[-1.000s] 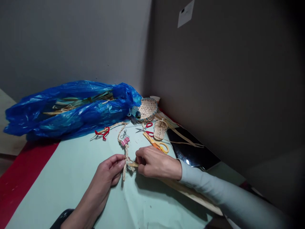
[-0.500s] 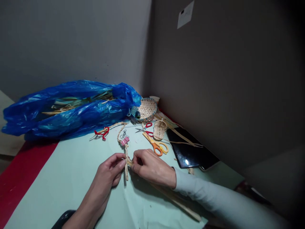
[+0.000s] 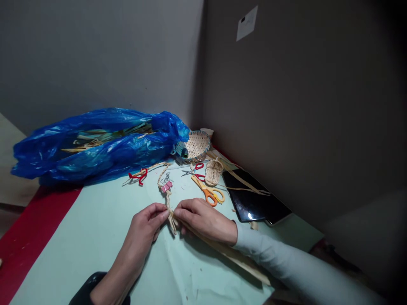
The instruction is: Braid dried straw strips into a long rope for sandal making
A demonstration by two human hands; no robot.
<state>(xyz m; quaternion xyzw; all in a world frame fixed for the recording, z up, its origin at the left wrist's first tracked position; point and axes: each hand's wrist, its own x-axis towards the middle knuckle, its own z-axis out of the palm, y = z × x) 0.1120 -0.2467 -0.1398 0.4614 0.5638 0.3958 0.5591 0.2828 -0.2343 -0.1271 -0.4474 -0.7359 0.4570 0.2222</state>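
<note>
at the bottom of the frame, a pale green sheet [image 3: 95, 245] covers the table, with red cloth [image 3: 34, 237] showing at the left. a long flat strip [image 3: 241, 260] runs from under the right hand [image 3: 203, 220] toward the lower right. just below centre, the left hand [image 3: 144, 228] has thumb and forefinger clamped on the braided cord [image 3: 168, 199], near its loose lower ends; the right hand's thumb and forefinger are pinched together on the fibre just beside them, though which strand cannot be told. the cord leads up from the fingers to a pink binder clip [image 3: 167, 187] that grips it. right of the clip lie orange and yellow scissors [image 3: 210, 195], a black glossy device [image 3: 249, 203], a small woven shoe shape [image 3: 213, 173] and red-handled scissors [image 3: 196, 170]; left of it, a twisted red piece [image 3: 140, 176]. farther up, a blue plastic bag [image 3: 127, 156] containing dry strips [image 3: 104, 137] stretches across the left, beside a woven basket [image 3: 199, 146]. at the upper right, a white paper [image 3: 247, 24] is on the dark wall [image 3: 286, 106].
</note>
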